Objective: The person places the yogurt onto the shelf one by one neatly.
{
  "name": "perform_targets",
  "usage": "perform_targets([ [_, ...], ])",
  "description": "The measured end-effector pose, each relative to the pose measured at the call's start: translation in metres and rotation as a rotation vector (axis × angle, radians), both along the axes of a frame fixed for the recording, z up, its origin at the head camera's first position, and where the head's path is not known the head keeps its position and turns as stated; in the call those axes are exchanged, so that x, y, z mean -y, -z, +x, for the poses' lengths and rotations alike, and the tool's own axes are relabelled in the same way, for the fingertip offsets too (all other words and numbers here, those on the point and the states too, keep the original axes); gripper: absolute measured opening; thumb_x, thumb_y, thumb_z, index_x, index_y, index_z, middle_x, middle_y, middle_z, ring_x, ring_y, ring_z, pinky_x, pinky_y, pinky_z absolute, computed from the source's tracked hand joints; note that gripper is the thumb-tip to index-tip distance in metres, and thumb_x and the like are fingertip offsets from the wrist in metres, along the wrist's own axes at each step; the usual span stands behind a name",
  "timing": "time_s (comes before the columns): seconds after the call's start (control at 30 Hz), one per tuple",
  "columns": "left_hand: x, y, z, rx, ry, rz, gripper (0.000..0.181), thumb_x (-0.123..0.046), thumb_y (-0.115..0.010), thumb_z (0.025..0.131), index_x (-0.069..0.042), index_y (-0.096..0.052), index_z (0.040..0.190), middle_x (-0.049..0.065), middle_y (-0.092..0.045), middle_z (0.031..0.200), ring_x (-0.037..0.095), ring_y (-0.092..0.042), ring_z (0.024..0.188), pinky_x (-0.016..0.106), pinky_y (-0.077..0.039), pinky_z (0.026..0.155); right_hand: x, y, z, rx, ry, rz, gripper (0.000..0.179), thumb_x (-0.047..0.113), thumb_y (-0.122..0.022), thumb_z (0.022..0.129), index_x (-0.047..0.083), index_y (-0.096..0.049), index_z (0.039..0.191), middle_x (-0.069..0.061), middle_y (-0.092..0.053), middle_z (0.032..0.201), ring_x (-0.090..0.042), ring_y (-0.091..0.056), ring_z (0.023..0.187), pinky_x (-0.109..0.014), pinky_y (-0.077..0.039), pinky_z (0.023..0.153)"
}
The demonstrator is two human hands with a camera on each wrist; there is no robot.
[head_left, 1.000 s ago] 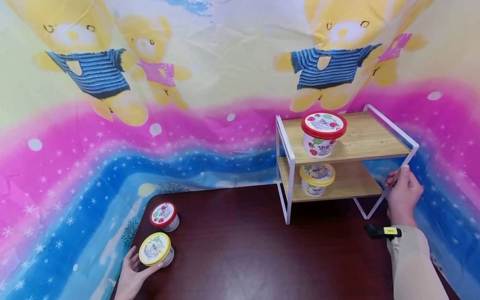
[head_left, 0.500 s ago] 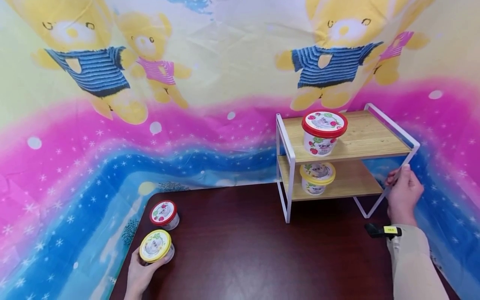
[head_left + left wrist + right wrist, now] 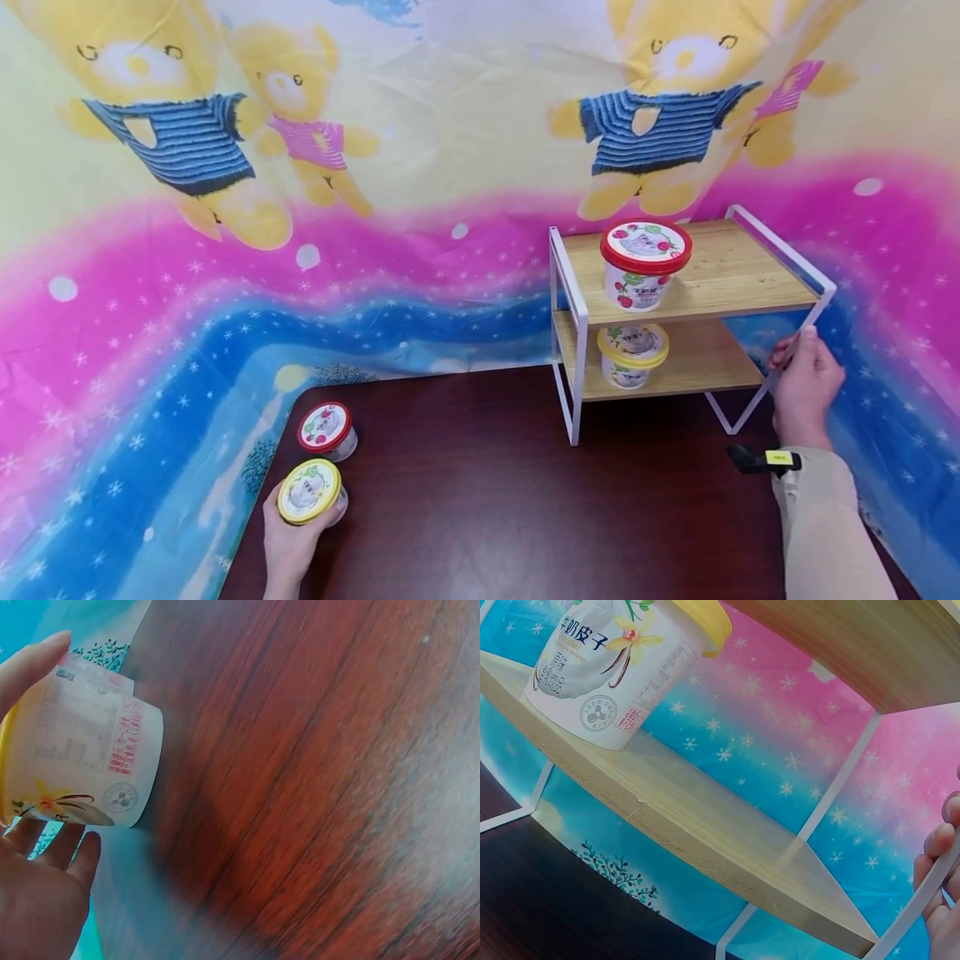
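Left grip [image 3: 288, 546]: it grasps the yellow-lidded tub [image 3: 309, 493], thumb opposite to fingers, probably for balanced hold.
Red-lidded tub [image 3: 327, 431]: on the counter [image 3: 465, 467], just beyond the left grip.
Right grip [image 3: 810, 383]: curled round the white rack leg [image 3: 819, 309], perhaps for steadying.
Lower tub [image 3: 607, 675]: left of the right grip; it reads "牛奶皮子", "原味".
Red print on grasped tub: too blurred.

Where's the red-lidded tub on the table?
In the head view, the red-lidded tub is at left on the table, beyond the yellow-lidded tub in the left hand.
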State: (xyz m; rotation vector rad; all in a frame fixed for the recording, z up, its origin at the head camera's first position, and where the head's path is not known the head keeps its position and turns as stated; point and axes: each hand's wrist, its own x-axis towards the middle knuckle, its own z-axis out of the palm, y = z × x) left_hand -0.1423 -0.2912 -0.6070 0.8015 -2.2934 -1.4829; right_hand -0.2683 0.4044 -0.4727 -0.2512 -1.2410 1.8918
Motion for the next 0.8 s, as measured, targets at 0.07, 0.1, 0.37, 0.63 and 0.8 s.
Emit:
perform_targets([
  [0.07,-0.001,0.000,0.001,-0.010,-0.017,-0.012,0.118,-0.034,-0.095,0.073,-0.003,-0.019,0.157,0.027,-0.036,0.146,0.044,-0.034,0.130,0.067,-0.029,0.107,0.000,0.000,0.000,-0.001,-0.004,0.000,0.049,0.026,-0.063,0.103,-0.014,-0.058,0.075,-0.007,-0.060,0.068,-0.014,-0.054,0.057,-0.018,-0.050,0.055],
  [0.1,-0.001,0.001,0.001,-0.013,-0.021,-0.022,0.117,-0.034,-0.094,0.073,-0.002,-0.020,0.157,0.028,-0.036,0.145,0.045,-0.035,0.130,0.067,-0.029,0.106,0.000,0.000,0.000,-0.005,-0.008,-0.004,0.049,0.026,-0.063,0.103,-0.014,-0.057,0.075,-0.008,-0.060,0.068,-0.014,-0.054,0.057,-0.018,-0.050,0.054],
  [0.37,-0.002,-0.001,0.001,-0.012,-0.033,-0.038,0.116,-0.035,-0.094,0.073,0.000,-0.021,0.157,0.029,-0.037,0.146,0.045,-0.036,0.131,0.067,-0.029,0.107,0.000,0.000,0.000,0.008,-0.003,0.009,0.050,0.027,-0.062,0.103,-0.014,-0.056,0.075,-0.007,-0.061,0.069,-0.014,-0.055,0.058,-0.018,-0.051,0.055],
  [0.63,-0.007,-0.015,-0.002,-0.042,-0.039,0.016,0.115,-0.037,-0.091,0.078,0.002,-0.018,0.157,0.031,-0.033,0.147,0.045,-0.034,0.133,0.065,-0.027,0.109,0.001,-0.001,0.000,0.004,-0.003,0.002,0.050,0.027,-0.061,0.103,-0.014,-0.056,0.075,-0.007,-0.060,0.069,-0.015,-0.054,0.059,-0.018,-0.050,0.056],
  [0.8,-0.011,-0.024,-0.005,-0.079,-0.034,0.057,0.105,-0.034,-0.087,0.083,0.002,-0.021,0.156,0.030,-0.034,0.147,0.043,-0.035,0.133,0.062,-0.027,0.110,0.002,0.000,0.001,0.010,0.010,0.026,0.053,0.028,-0.061,0.103,-0.015,-0.053,0.074,-0.008,-0.060,0.070,-0.016,-0.054,0.060,-0.019,-0.050,0.056],
])
